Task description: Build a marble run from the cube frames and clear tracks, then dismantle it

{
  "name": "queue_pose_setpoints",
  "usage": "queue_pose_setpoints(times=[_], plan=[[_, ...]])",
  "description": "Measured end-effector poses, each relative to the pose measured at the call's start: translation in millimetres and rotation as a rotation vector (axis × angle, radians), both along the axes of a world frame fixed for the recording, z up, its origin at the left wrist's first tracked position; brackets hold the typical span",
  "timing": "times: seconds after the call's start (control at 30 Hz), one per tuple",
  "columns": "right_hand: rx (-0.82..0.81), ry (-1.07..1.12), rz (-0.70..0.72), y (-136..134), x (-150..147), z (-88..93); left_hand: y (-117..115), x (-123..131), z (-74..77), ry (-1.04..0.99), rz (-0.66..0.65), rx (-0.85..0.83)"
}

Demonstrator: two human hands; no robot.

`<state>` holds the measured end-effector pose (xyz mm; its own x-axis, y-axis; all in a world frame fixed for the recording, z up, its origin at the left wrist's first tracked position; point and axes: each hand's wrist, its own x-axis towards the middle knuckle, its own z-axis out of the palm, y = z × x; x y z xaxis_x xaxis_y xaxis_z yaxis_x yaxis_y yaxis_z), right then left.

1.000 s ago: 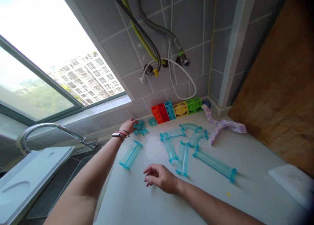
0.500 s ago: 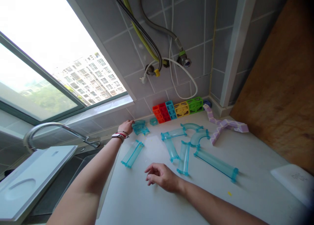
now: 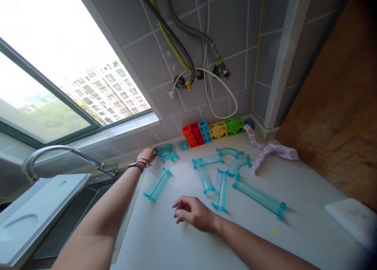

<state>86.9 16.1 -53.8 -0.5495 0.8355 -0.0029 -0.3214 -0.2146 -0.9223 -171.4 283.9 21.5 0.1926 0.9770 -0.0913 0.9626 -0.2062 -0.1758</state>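
My left hand (image 3: 148,155) is at the far edge of the counter. Its fingertips are pinched at the left end of a translucent teal curved track piece (image 3: 164,147). Just below that lies a second teal curve (image 3: 168,156), close against or overlapping it. Nearer to me is a straight teal track piece (image 3: 158,185), apart from both hands. My right hand (image 3: 194,214) rests over the middle of the counter, fingers loosely curled, thumb apart, holding nothing. Beyond it, several more teal pieces form a bent line, among them a straight one (image 3: 220,189) and a long one (image 3: 260,198).
Coloured lattice blocks (image 3: 218,131) stand along the wall, with a small teal piece (image 3: 183,145) beside them. A purple branching piece (image 3: 269,150) lies at the right corner. A white box (image 3: 350,219) is at the right edge. The faucet (image 3: 67,148) and sink are left; hoses (image 3: 188,30) hang above.
My left hand has shifted slightly left, and the upper curved track piece at its fingertips has moved a little left too. My right hand has stayed nearly still.
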Motion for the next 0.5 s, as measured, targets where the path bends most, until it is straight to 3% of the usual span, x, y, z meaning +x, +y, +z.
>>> queue_pose_setpoints(times=[0.13,0.27,0.37,0.5], plan=[[-0.013,0.013,-0.003,0,1,3.0,-10,1,4.1,-0.041,-0.009,0.062],[-0.016,0.016,-0.011,-1,0,3.2,-31,13,6.0,-0.120,-0.164,0.076],[-0.006,0.004,-0.012,-1,-1,1.5,-45,21,-0.2,-0.177,-0.258,0.028],[0.016,-0.019,-0.019,-2,0,2.2,-55,23,-9.7,-0.274,-0.246,0.013]])
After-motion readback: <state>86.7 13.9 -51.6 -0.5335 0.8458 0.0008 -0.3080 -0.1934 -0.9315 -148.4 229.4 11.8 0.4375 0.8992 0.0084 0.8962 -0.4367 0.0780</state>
